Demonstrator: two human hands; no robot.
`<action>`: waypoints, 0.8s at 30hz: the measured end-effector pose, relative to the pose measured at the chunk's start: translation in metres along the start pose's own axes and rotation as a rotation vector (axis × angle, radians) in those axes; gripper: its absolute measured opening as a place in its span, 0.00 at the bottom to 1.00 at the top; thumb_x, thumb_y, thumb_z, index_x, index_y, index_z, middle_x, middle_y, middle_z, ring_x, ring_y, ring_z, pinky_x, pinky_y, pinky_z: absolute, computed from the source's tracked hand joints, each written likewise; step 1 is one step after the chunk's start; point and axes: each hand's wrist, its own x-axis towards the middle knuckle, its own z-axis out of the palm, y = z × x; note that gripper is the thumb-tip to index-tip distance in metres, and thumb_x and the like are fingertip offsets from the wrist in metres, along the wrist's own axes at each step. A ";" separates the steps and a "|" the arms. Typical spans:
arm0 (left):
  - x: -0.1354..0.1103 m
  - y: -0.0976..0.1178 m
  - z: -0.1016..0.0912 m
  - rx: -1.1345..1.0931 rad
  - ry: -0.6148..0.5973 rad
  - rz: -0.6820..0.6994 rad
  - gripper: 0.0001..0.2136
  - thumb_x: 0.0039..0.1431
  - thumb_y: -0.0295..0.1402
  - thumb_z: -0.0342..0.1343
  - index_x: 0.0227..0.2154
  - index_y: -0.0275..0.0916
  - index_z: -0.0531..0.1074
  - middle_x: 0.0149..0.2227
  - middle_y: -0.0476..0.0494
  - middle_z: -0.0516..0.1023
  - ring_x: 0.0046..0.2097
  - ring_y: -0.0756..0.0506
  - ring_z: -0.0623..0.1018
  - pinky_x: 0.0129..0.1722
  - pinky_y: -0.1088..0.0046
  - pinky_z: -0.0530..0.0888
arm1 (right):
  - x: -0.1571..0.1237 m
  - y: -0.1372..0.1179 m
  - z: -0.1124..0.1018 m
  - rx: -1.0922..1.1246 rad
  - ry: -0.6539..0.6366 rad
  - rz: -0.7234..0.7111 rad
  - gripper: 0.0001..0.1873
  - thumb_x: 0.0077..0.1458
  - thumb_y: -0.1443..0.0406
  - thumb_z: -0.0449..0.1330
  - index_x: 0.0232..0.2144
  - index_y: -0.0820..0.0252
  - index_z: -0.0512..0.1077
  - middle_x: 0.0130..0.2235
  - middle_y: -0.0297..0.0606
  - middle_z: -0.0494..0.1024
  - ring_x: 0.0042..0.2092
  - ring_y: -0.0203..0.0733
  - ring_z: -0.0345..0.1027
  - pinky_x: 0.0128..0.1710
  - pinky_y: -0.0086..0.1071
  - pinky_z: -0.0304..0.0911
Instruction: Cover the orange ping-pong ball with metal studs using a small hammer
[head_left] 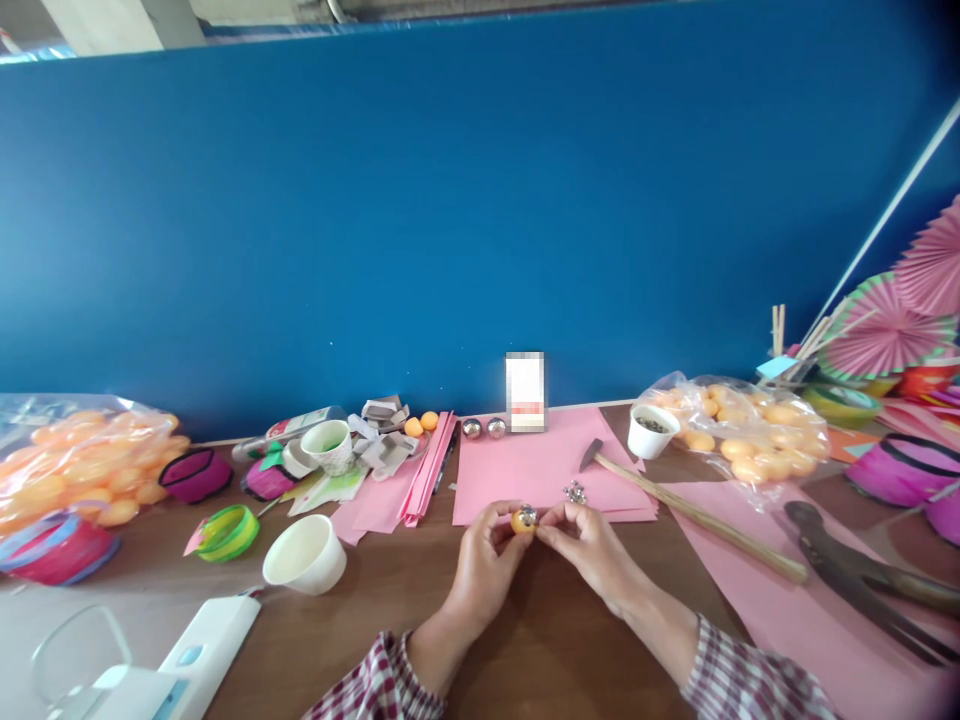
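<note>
My left hand (484,565) grips a small orange ball (517,522) between thumb and fingers, in front of my body. Shiny silver pieces cover part of the ball's upper side. At its right edge, the thumb and fingers of my right hand (592,555) are pinched together; whatever is between the fingertips is too small to make out. Just beyond that hand, a little heap of silver studs (575,491) lies on pink paper (525,470). Two silver-covered balls (484,429) sit at the far edge of the same paper.
On the right are a wooden-handled hammer (705,515), large dark pliers (862,570), a white cup of small pieces (652,432) and a bag of orange balls (757,430). Leftward stand a white bowl (305,555), a power strip (202,650) and another ball bag (82,460). A blue panel (450,220) rises behind.
</note>
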 end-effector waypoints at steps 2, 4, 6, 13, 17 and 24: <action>0.000 0.000 0.000 0.009 -0.001 -0.005 0.12 0.51 0.28 0.58 0.39 0.36 0.68 0.40 0.40 0.77 0.44 0.43 0.77 0.46 0.65 0.72 | 0.001 0.001 0.000 -0.003 0.005 -0.010 0.11 0.44 0.59 0.64 0.25 0.60 0.68 0.30 0.35 0.75 0.34 0.40 0.68 0.35 0.31 0.62; -0.001 0.000 0.000 0.025 -0.003 -0.007 0.12 0.51 0.28 0.58 0.40 0.36 0.68 0.40 0.40 0.77 0.44 0.43 0.77 0.45 0.66 0.73 | 0.002 0.002 0.000 0.018 0.002 -0.021 0.11 0.44 0.60 0.64 0.25 0.60 0.66 0.29 0.34 0.74 0.33 0.39 0.67 0.34 0.30 0.62; 0.000 0.000 -0.001 0.056 -0.005 -0.003 0.12 0.52 0.29 0.57 0.40 0.37 0.68 0.40 0.41 0.77 0.43 0.44 0.77 0.44 0.66 0.73 | 0.003 0.004 0.001 0.048 0.000 -0.039 0.12 0.45 0.60 0.63 0.26 0.59 0.65 0.29 0.32 0.73 0.34 0.38 0.67 0.34 0.29 0.62; 0.000 0.002 -0.002 0.069 -0.008 -0.019 0.14 0.54 0.33 0.55 0.45 0.37 0.67 0.43 0.40 0.76 0.45 0.43 0.76 0.46 0.65 0.73 | 0.005 0.011 0.002 0.046 -0.025 -0.099 0.10 0.50 0.59 0.60 0.30 0.59 0.66 0.33 0.35 0.73 0.36 0.40 0.68 0.38 0.33 0.64; -0.001 0.003 -0.001 0.026 -0.014 -0.027 0.15 0.55 0.34 0.55 0.45 0.37 0.67 0.44 0.39 0.75 0.46 0.43 0.75 0.47 0.64 0.72 | 0.004 0.009 0.003 0.037 -0.024 -0.120 0.10 0.50 0.59 0.60 0.29 0.58 0.66 0.32 0.35 0.73 0.36 0.40 0.69 0.37 0.33 0.65; 0.001 -0.001 -0.001 0.013 -0.030 0.001 0.12 0.55 0.35 0.54 0.41 0.37 0.67 0.40 0.41 0.76 0.43 0.44 0.76 0.45 0.65 0.73 | 0.001 0.005 0.006 0.094 -0.065 -0.116 0.15 0.49 0.58 0.61 0.38 0.59 0.68 0.39 0.40 0.76 0.40 0.43 0.71 0.43 0.37 0.67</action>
